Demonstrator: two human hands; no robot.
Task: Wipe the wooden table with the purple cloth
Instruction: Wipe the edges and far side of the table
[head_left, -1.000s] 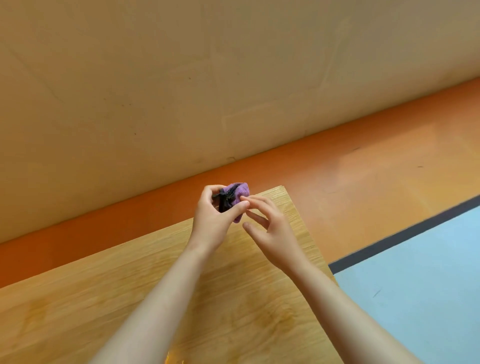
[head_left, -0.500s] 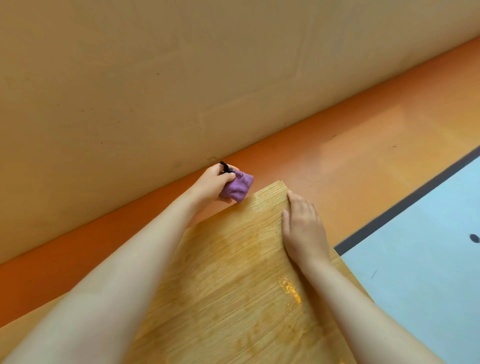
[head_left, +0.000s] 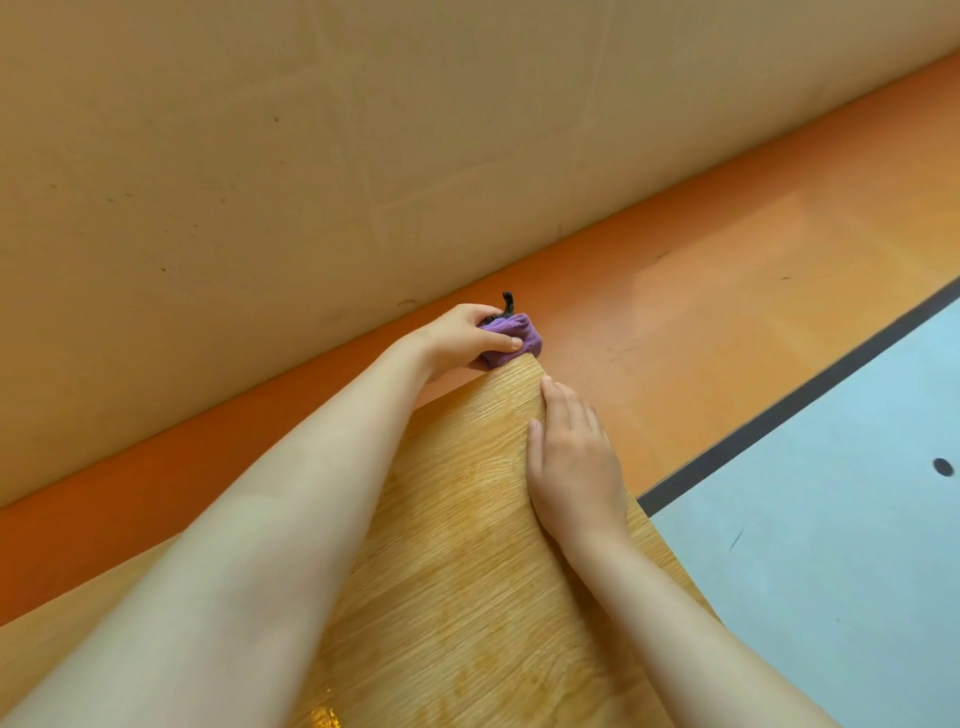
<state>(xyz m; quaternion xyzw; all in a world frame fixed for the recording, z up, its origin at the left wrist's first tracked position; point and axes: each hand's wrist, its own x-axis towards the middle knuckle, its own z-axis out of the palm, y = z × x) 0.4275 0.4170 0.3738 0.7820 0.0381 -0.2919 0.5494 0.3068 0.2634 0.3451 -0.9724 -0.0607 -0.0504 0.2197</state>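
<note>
Grips bunched purple cloth in left hand, at its fingertips, on wooden table corner. Rests right hand flat, fingers straight, just behind; orange floor beyond.

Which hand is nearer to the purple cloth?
Left. The left hand grips the purple cloth; the right hand rests flat on the wooden table, just short of the cloth, not touching it.
</note>
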